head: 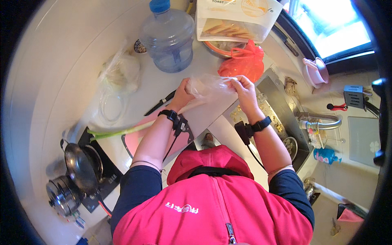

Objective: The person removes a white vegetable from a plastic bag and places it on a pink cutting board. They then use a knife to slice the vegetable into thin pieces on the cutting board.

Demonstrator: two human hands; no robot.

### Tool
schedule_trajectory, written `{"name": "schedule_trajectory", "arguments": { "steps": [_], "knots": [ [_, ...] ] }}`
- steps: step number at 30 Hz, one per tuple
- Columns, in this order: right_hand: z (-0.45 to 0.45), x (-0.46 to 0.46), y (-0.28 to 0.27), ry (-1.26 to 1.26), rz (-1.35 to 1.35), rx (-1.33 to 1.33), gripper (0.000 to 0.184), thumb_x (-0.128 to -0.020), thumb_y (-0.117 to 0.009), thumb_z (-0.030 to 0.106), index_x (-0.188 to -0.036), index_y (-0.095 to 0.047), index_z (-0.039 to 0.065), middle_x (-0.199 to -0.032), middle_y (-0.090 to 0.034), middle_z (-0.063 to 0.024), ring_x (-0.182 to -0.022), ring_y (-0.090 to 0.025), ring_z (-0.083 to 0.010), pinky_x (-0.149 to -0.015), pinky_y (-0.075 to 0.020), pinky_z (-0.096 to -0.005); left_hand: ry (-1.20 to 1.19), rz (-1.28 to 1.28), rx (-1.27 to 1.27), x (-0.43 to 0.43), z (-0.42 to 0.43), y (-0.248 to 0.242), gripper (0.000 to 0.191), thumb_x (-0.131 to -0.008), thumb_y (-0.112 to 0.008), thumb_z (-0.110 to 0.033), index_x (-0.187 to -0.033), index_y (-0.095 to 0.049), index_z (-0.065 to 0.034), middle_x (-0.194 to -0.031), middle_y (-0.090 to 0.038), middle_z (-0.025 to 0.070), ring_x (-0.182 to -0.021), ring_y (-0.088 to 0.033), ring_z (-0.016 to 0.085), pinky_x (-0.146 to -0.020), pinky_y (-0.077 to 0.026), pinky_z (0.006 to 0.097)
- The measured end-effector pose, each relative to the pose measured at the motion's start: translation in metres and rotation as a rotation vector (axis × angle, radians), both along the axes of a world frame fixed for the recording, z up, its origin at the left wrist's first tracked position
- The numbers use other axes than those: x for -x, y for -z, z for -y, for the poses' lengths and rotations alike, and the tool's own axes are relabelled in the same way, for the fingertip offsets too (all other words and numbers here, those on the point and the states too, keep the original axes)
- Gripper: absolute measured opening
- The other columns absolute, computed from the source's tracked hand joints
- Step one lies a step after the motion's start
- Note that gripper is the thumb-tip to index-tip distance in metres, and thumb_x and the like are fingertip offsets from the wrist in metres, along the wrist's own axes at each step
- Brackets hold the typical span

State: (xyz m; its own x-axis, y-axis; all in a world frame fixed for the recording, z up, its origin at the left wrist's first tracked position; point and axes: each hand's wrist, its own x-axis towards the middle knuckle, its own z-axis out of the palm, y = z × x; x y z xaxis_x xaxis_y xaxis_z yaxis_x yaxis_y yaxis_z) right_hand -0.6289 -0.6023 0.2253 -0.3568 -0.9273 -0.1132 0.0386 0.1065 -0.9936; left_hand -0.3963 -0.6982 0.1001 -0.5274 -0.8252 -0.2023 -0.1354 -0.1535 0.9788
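Note:
A thin clear plastic bag [206, 87] stretches between my two hands above the counter. My left hand [183, 97] grips one end of it. At the other end my right hand [246, 92] pinches the bag between thumb and fingers. A long green onion or leek [131, 130] runs under my left forearm, its green end to the left and its pale end near the bag. Part of it lies over a pink cutting board [137, 144], which my left arm partly hides. Beside my left hand rests a black knife [159, 103].
Behind my hands stand a large water jug [173, 39], a red plastic bag [243, 65] and a toast bread bag [235, 27]. A bagged vegetable [122, 72] sits left. The sink [272, 105] with food scraps is right; a wok [81, 168] and pot [62, 196] stand lower left.

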Motion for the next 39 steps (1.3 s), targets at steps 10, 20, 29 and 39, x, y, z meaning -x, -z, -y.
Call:
{"name": "schedule_trajectory", "arguments": {
  "steps": [10,20,29,39],
  "knots": [
    [0.014,-0.009,0.05,0.164,-0.066,-0.052,0.015,-0.098,-0.061,0.016,-0.102,-0.063,0.001,-0.081,-0.065,-0.0011,-0.071,-0.06,-0.0083,-0.068,-0.0476,-0.0236,-0.01,0.204,0.425,-0.016,0.043,0.059,0.063,-0.076,-0.075,-0.002,-0.134,-0.05,-0.0045,-0.127,-0.058,0.0147,-0.118,-0.057,0.03,-0.102,-0.046,0.0377],
    [0.016,0.006,0.054,0.175,-0.528,-0.226,0.026,-0.093,-0.065,0.026,-0.106,-0.065,0.004,-0.068,-0.066,-0.0151,-0.062,-0.066,-0.0231,-0.059,-0.0499,-0.0367,-0.396,0.358,0.242,-0.015,0.003,-0.024,0.037,-0.083,-0.072,-0.017,-0.116,-0.062,-0.0021,-0.099,-0.067,0.0113,-0.084,-0.064,0.023,-0.073,-0.053,0.0354],
    [0.026,0.016,0.032,0.155,-0.805,-0.126,0.023,-0.093,-0.065,0.029,-0.096,-0.073,0.008,-0.078,-0.07,-0.0116,-0.076,-0.069,-0.0261,-0.069,-0.0528,-0.0375,-0.152,0.616,0.721,-0.038,0.023,-0.09,0.017,-0.086,-0.066,-0.015,-0.099,-0.07,-0.005,-0.087,-0.071,0.0157,-0.081,-0.068,0.033,-0.071,-0.052,0.0421],
    [0.038,0.016,0.013,-0.034,-1.016,0.209,0.014,-0.087,-0.067,0.018,-0.081,-0.068,0.005,-0.105,-0.069,-0.0129,-0.099,-0.062,-0.0307,-0.087,-0.0483,-0.0383,0.01,0.851,0.888,-0.021,0.016,-0.123,0.014,-0.09,-0.059,-0.018,-0.096,-0.066,-0.0071,-0.087,-0.07,0.0137,-0.081,-0.066,0.035,-0.072,-0.053,0.0458]
  ]
}}
